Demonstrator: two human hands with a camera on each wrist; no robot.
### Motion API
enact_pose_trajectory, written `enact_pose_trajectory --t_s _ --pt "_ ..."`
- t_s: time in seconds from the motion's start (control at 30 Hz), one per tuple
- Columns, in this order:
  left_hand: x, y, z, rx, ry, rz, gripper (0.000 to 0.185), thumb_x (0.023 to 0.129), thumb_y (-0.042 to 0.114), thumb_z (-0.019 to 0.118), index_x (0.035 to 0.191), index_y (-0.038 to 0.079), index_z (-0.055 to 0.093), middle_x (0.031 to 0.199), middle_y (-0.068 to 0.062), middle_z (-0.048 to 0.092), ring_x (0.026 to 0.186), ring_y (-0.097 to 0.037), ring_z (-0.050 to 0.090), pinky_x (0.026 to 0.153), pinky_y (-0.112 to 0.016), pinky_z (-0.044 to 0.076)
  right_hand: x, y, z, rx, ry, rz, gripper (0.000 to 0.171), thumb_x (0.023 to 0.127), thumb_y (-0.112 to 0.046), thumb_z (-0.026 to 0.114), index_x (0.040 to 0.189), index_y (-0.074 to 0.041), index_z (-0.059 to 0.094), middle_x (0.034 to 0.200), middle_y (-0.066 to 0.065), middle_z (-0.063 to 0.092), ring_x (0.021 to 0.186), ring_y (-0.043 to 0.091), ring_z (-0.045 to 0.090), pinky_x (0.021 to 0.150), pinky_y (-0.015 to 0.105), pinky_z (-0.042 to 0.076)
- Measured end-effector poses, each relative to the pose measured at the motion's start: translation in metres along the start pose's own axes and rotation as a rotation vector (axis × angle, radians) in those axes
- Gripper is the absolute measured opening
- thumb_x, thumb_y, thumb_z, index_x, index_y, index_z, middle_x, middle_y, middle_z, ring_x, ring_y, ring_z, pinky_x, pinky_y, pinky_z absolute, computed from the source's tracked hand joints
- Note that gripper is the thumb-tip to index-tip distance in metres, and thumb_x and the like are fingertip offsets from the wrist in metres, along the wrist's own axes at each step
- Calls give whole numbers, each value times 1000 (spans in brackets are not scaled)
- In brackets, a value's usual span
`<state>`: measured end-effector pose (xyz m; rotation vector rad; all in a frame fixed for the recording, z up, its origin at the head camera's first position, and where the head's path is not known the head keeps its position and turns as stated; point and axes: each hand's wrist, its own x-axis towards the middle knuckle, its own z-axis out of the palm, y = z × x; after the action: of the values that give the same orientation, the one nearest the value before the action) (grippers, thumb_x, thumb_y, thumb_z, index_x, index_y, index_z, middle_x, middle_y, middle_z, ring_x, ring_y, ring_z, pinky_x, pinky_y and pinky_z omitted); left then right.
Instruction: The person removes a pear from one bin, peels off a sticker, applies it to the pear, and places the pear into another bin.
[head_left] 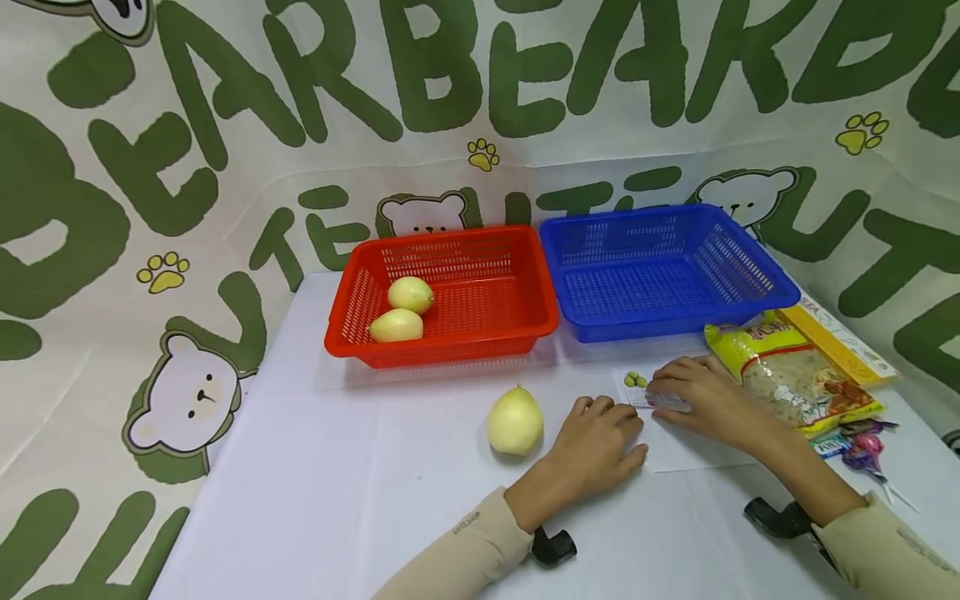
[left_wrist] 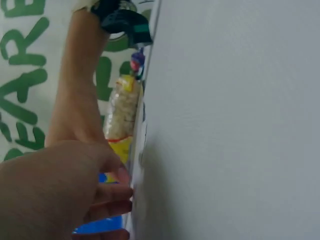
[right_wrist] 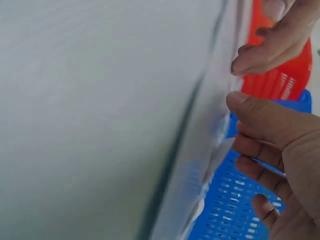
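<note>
Head view, centre-right of frame: both hands lie on a flat white packet (head_left: 660,417) on the worktop (head_left: 337,500), just in front of the blue basket (head_left: 663,267). Right hand (head_left: 705,400) covers the packet's upper edge, fingers bent over it, thumb opposed in the right wrist view, i.e. a pinch that seems meant to lift a thin item lying flush w/ the surface. Left hand (head_left: 596,446) rests w/ fingers slack and near straight at the packet's left edge, holding nothing, prob. to pin it.

Lower centre: one yellow fruit (head_left: 514,421) sits loose on the worktop, just left of the left hand. Two more fruits (head_left: 403,310) lie in the red basket (head_left: 446,292), left half. Blue basket holds nothing visible.

Right edge: snack bag (head_left: 795,375), yellow box (head_left: 840,337), lollipops (head_left: 862,450) grouped near the right forearm.
</note>
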<state>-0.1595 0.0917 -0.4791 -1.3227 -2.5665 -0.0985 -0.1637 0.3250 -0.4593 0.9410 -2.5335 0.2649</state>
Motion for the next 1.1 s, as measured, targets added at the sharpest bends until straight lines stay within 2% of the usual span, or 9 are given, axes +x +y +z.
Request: enact_pose_trajectory --t_s 0.2,0.5,0.73,0.8,0.83,0.9,1.0,1.03,1.1 --pt "-3 -2 3 -45 31 -3 33 100 46 50 121 29 69 130 13 59 119 -11 48 96 -32 37 9 1 3 -41 82 -19 20 67 -7 85 82 -12 73 86 1 68 84 25 62 75 44 38" --pt "-2 -2 1 -39 0 -26 35 101 47 49 126 31 68 132 15 58 119 -10 48 96 -31 37 27 4 -22 -40 193 241 12 72 -5 79 79 -5 69 79 7 66 82 29 56 72 44 33" --pt "-2 -1 1 -107 -20 -50 40 101 52 48 130 32 66 135 15 56 121 -11 46 97 -32 36 35 -3 -47 -71 291 215 8 76 -9 71 79 -2 70 81 12 69 84 33 58 72 47 34" --pt "-4 -2 -3 -280 19 -107 41 101 51 49 131 28 65 134 13 57 121 -9 47 97 -31 35 37 -12 -50 -67 334 169 14 81 -16 66 80 -2 70 81 12 68 84 33 58 71 47 34" --pt "-5 -3 -7 -430 41 -158 41 101 50 51 130 26 66 131 12 59 119 -8 51 98 -29 37 37 -19 -50 -68 347 143 19 85 -19 63 80 -2 70 82 12 68 84 33 58 71 47 34" --pt "-8 -5 -19 -817 102 -299 38 100 47 56 124 22 70 122 9 65 109 -7 59 93 -25 43 40 -34 -50 -74 379 74 28 91 -24 56 82 -2 70 83 11 68 84 33 59 72 48 36" --pt "-11 -12 -40 -1352 266 -525 31 98 39 63 106 11 75 97 2 71 82 -8 66 73 -21 52 45 -57 -47 -91 420 -34 34 97 -26 50 85 -1 70 84 11 68 85 34 61 73 48 40" --pt "-12 -15 -46 -1454 310 -589 30 97 37 64 100 9 74 90 1 70 73 -10 65 67 -21 52 47 -64 -45 -95 433 -65 33 97 -24 50 86 -1 70 85 11 68 85 34 61 74 48 41" --pt "-15 -21 -54 -1544 365 -648 27 96 29 66 93 3 71 80 -2 68 67 -12 62 62 -21 49 52 -77 -43 -92 450 -117 30 98 -22 50 88 -1 70 87 10 68 87 34 63 74 48 42"
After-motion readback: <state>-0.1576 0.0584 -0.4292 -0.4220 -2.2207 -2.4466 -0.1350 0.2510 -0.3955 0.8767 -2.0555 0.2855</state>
